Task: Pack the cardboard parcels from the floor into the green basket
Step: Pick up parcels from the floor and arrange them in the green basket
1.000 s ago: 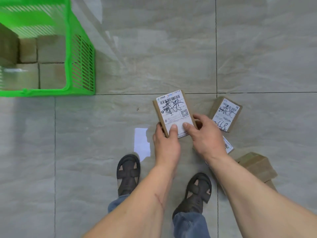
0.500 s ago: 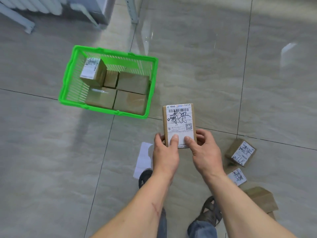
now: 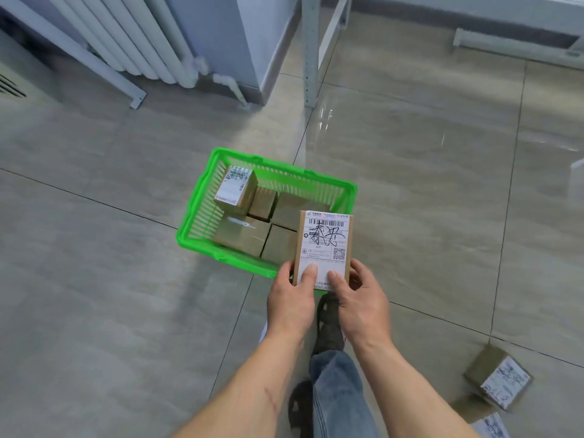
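I hold a flat cardboard parcel (image 3: pixel 324 245) with a white shipping label, label up, above the near right corner of the green basket (image 3: pixel 196 222). My left hand (image 3: pixel 292 298) grips its near left edge with the thumb on the label. My right hand (image 3: pixel 363 301) grips the near right edge the same way. Several cardboard parcels lie inside the basket, one labelled parcel (image 3: pixel 235 188) standing higher at its far left.
Two more labelled parcels lie on the tiled floor at the lower right, one (image 3: pixel 499 377) whole and one (image 3: pixel 489 426) cut by the frame edge. A white radiator (image 3: pixel 132 36) and a metal table leg (image 3: pixel 311 49) stand beyond the basket. My feet are below my hands.
I have carried the parcel from the floor pile toward the basket; it now hangs over the basket's near right corner. The loose parcels have fallen behind to the lower right.
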